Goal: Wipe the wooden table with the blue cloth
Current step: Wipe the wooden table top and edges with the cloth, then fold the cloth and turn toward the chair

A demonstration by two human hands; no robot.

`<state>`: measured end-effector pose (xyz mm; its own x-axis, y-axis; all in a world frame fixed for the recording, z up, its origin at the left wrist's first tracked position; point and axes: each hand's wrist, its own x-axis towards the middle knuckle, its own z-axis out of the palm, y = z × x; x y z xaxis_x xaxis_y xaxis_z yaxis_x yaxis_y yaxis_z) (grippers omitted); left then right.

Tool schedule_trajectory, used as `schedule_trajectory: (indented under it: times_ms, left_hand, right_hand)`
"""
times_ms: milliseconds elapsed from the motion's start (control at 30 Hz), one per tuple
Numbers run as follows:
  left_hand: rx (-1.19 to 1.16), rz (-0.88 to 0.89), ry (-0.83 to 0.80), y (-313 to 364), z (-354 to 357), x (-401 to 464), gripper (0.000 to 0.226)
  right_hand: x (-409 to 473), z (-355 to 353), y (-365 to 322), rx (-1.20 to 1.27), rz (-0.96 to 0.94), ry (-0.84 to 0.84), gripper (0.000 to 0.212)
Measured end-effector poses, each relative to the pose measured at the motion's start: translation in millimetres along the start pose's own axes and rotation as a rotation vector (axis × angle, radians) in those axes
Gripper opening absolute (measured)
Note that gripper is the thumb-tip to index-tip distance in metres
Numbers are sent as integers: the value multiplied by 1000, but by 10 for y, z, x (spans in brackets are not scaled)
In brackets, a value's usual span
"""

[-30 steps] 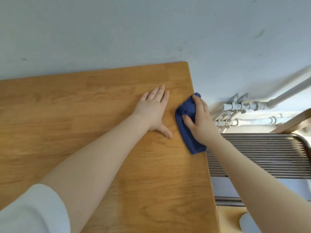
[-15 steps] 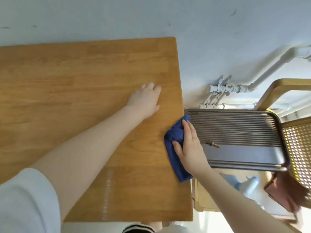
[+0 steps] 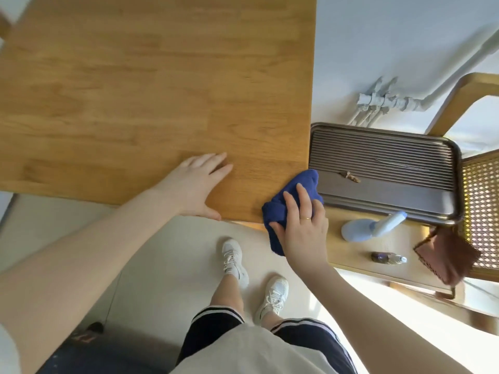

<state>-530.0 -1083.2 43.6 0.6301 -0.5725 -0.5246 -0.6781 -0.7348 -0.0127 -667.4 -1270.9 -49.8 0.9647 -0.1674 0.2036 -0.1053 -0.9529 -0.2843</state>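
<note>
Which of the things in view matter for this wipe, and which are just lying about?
In the job: table; blue cloth at its near right corner; right hand pressing the cloth; left hand flat on the table.

Lying about: ribbed tray; spray bottle; small bottle; brown cloth; chair; wall pipes.

Smooth satin wooden table, plush cloth
</note>
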Motion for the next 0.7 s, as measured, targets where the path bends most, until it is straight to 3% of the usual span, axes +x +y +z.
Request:
schedule_trajectory:
  times_ms: [100, 200, 267, 400, 533, 600, 700]
  left_hand:
    - [-115, -75, 1, -32, 167, -173, 104]
    - [-253, -117, 25, -79, 282, -353, 98]
    - [-399, -125, 44, -119, 328, -495, 97]
    - [-918, -207, 153, -308, 337, -875, 96]
    - [-1467, -444, 573, -837, 415, -1327, 48]
    - [-1570, -541, 733, -1179, 465, -1592, 26]
    - [-1590, -656, 849, -1770, 530, -2042, 13]
  right_hand:
    - [-29, 5, -68, -157, -67, 64, 37]
    - [37, -19, -295, -223, -331, 58, 29]
    - [217, -74, -639, -76, -388, -66, 24]
    - [786, -273, -1469, 438, -199, -483, 15]
    - [1216, -495, -2377, 887, -20, -743, 21]
    - [1367, -522, -2873, 1065, 68, -921, 20]
    - [1559, -416, -3658, 1129, -4, -1064, 28]
